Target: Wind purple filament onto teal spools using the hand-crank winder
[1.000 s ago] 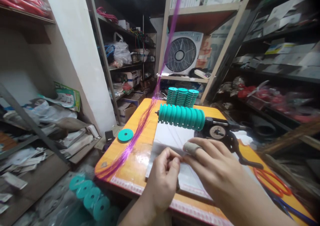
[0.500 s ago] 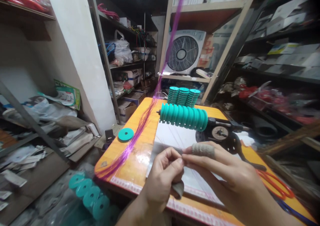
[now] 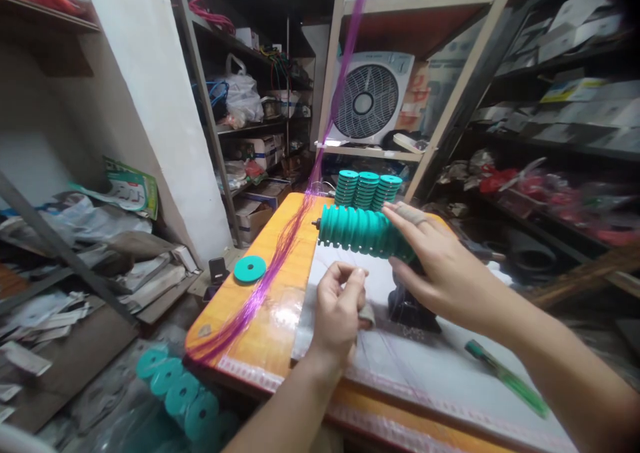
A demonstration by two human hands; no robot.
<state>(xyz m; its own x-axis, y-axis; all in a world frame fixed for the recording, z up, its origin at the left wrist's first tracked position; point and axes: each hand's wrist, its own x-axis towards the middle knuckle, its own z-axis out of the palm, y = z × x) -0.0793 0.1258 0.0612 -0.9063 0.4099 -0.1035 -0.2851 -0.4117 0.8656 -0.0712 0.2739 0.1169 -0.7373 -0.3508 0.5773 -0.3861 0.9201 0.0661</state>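
Observation:
A ribbed green roll of spools [image 3: 355,229] sits level on a dark spindle above the white board. My right hand [image 3: 435,253] lies against its right end, fingers stretched out and thumb beneath, with a cloth wrap on one finger. Below the roll, my left hand [image 3: 340,303] is closed in a pinch; what its fingertips hold is too fine to make out. A grey-green wrap shows on one of its lower fingers. Faint thin strands cross the board near it. Under my right hand stands the black winder base [image 3: 413,306], partly hidden.
A bundle of purple thread [image 3: 257,296] hangs from above and trails over the orange table [image 3: 280,239]. A loose green spool [image 3: 250,269] lies left, stacked spools [image 3: 369,189] stand behind, and bagged spools [image 3: 180,393] sit below. A green-handled tool [image 3: 507,376] lies right.
My right hand has left my left hand's fingertips and moved up onto the roll's right end. The left hand stays pinched, slightly higher. The green-handled tool has come into view; the orange-handled scissors are now hidden.

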